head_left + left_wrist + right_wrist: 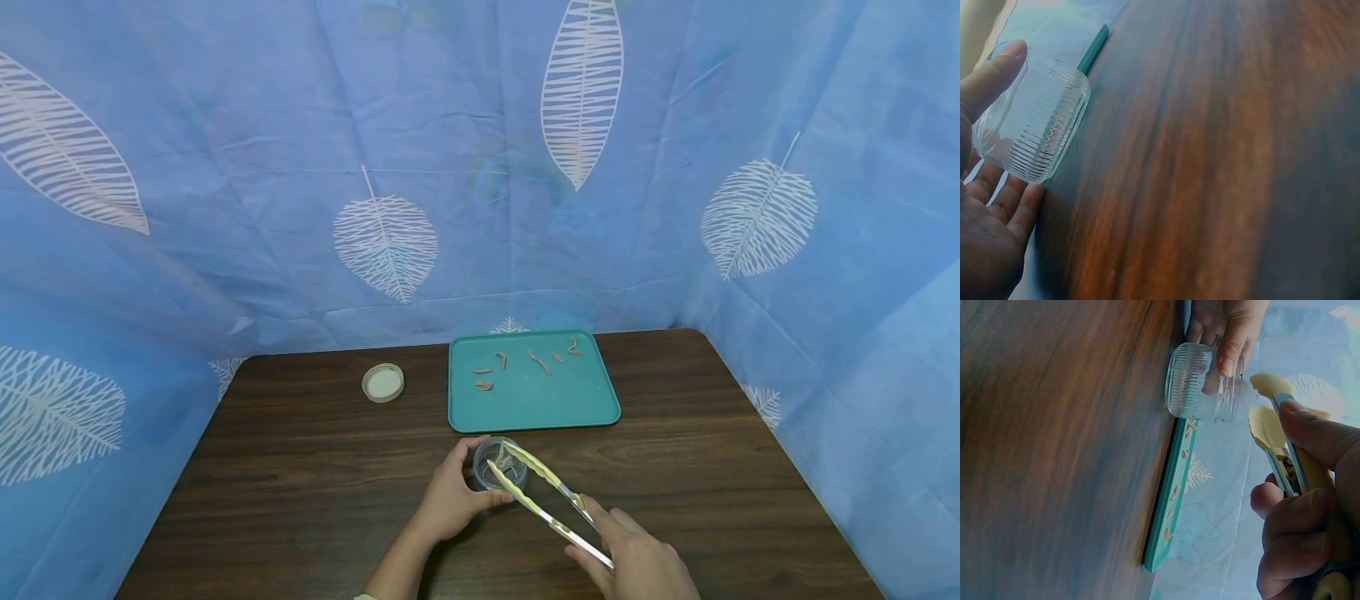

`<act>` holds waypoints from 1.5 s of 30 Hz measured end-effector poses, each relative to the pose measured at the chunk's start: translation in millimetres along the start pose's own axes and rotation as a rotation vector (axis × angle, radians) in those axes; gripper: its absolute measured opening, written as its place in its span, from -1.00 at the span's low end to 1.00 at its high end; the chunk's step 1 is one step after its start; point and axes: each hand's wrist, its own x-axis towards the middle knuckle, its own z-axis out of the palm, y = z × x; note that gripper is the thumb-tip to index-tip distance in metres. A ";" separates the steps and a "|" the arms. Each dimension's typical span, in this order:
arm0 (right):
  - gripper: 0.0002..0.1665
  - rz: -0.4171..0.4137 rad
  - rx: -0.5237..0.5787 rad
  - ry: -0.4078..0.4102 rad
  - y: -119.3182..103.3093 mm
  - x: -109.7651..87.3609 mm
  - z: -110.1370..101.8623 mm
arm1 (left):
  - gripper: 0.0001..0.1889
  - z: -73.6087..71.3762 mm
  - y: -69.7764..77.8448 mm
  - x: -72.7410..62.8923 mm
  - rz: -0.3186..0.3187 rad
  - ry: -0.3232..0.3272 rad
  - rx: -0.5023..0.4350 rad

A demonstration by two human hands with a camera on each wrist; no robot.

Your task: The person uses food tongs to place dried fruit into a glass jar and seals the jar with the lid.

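Three sides of my dark wood table [300, 483], left, far and right, have blue cloth [262, 250] printed with white leaves beyond them. At far left on the wood lies a round lid [383, 382], its pale inner face up, well apart from everything else. To its right and nearer, my left hand [452, 498] grips a clear ribbed jar [1186, 381], thumb on the near side and fingers reaching round to the far side. The jar is uncapped, and a few thin strands [506, 460] lie inside; I cannot tell whether its base touches the table. Just beyond it lies a teal tray [555, 404] holding six small pinkish pieces [539, 362]: three in its left half, one of them bunched and nearest me, and three farther right, the last a squiggly one by the far right corner. My tongs [551, 521] slant from near right up to the jar, their two yellow tips apart just above its mouth, with no strand between them that I can make out. At near right, my right hand [636, 557] holds these tongs, thumb and fingers curled about the metal arms.
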 end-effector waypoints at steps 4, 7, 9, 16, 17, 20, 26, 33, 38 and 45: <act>-0.13 0.006 0.014 0.027 0.6 0.7 -0.6 | -0.08 0.7 -0.1 -0.2 0.009 0.006 0.025; -0.07 0.015 0.038 0.047 1.1 0.6 -2.0 | -0.08 0.7 0.1 -0.3 0.007 0.007 0.028; -0.03 0.029 0.052 0.044 1.6 1.3 -2.6 | -0.08 0.7 0.6 -0.6 0.001 0.006 0.025; 0.10 0.069 0.055 0.052 4.5 3.5 -3.2 | -0.07 -0.1 2.2 -0.9 -0.019 0.006 0.014; 0.11 0.076 0.058 0.055 5.1 4.1 -3.2 | -0.07 -0.4 2.4 -0.8 -0.020 0.005 0.008; 0.15 0.093 0.073 0.059 7.8 6.5 -3.4 | -0.07 -1.1 2.8 -0.8 -0.038 -0.001 -0.018; 0.16 0.152 0.124 -0.002 16.9 17.1 -6.8 | -0.07 -1.3 3.5 -1.4 -0.042 -0.012 -0.037; 0.25 0.207 0.144 -0.106 34.3 32.9 -11.9 | -0.07 -0.8 2.0 -1.3 -0.044 -0.012 -0.026; 0.29 0.202 0.131 -0.087 48.5 44.2 -14.9 | -0.07 -0.6 1.6 -1.4 -0.042 -0.014 -0.033; 0.34 0.171 0.178 -0.026 66.7 61.0 -13.8 | -0.08 0.3 2.0 -2.0 -0.044 -0.008 -0.020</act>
